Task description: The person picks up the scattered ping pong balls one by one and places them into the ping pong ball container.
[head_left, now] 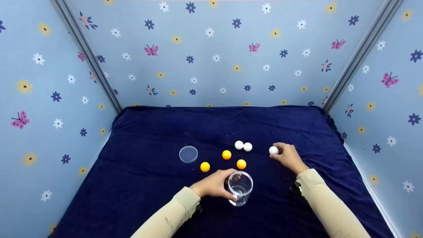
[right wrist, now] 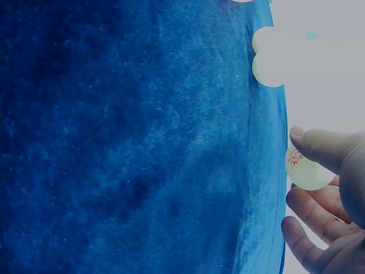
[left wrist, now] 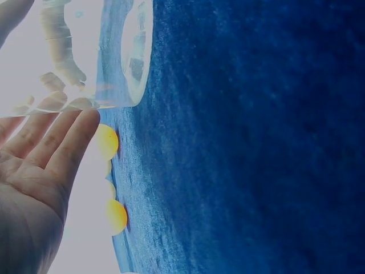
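Note:
My left hand point(head_left: 214, 183) grips a clear plastic jar point(head_left: 243, 198) from its left side, thumb and fingers on opposite sides of the wall. The jar is upright with its open mouth facing up, and no ball shows inside it. In the left wrist view, the fingers point(left wrist: 65, 140) lie against the jar's wall point(left wrist: 85, 51). Further right, my right hand point(head_left: 290, 157) pinches a white ping-pong ball point(head_left: 273, 150) between thumb and fingers. The right wrist view shows red print on this ball point(right wrist: 311, 173). Whether it touches the cloth I cannot tell.
Two white balls point(head_left: 239, 145) sit side by side beyond the jar. Three orange balls lie nearer: one left point(head_left: 205, 167), one in the middle point(head_left: 226, 154), one right point(head_left: 241, 164). A clear round lid point(head_left: 188, 154) lies left on the dark blue cloth point(head_left: 148, 185). Patterned walls point(head_left: 211, 66) enclose the table.

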`<state>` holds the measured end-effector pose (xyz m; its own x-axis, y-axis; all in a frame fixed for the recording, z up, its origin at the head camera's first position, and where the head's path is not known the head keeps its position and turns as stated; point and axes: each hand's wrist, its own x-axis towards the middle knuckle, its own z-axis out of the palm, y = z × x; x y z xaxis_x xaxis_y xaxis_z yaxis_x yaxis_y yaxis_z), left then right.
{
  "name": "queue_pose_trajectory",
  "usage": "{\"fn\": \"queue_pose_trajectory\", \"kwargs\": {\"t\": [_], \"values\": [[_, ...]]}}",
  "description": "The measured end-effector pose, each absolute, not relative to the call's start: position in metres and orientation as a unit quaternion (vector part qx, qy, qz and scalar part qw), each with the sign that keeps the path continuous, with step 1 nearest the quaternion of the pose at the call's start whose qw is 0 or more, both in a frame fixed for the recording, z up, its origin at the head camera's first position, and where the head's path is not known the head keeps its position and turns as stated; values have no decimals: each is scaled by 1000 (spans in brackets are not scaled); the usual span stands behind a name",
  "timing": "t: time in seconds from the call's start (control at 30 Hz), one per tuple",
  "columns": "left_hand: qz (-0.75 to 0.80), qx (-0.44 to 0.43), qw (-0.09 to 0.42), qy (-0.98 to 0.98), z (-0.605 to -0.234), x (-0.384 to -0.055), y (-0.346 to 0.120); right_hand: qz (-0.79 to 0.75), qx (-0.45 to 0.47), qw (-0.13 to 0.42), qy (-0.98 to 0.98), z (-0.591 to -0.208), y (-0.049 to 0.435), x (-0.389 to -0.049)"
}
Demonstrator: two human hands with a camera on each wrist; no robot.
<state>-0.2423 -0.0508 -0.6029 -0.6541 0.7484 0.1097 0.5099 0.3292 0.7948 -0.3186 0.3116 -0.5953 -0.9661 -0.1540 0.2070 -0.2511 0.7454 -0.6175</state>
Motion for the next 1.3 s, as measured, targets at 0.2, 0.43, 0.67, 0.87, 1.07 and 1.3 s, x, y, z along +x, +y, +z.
{"fn": "queue_pose_trajectory", "kwargs": {"t": [0.2, 0.43, 0.67, 0.87, 1.07, 1.3], "values": [[427, 388, 143, 804, -602, -243, -51, 342, 114, 83, -929, -594, 310, -316], [430, 392, 143, 801, -603, -243, -51, 341, 113, 93, -929, -591, 309, -313], [429, 399, 141, 798, -604, -243, -52, 353, 122, 98, -922, -587, 306, -310], [430, 398, 140, 799, -604, -242, -51, 367, 132, 105, -915, -584, 303, -307], [431, 397, 140, 798, -603, -243, -51, 375, 139, 114, -909, -580, 299, -305], [430, 402, 138, 796, -603, -243, -51, 387, 164, 129, -898, -579, 294, -303]]}}
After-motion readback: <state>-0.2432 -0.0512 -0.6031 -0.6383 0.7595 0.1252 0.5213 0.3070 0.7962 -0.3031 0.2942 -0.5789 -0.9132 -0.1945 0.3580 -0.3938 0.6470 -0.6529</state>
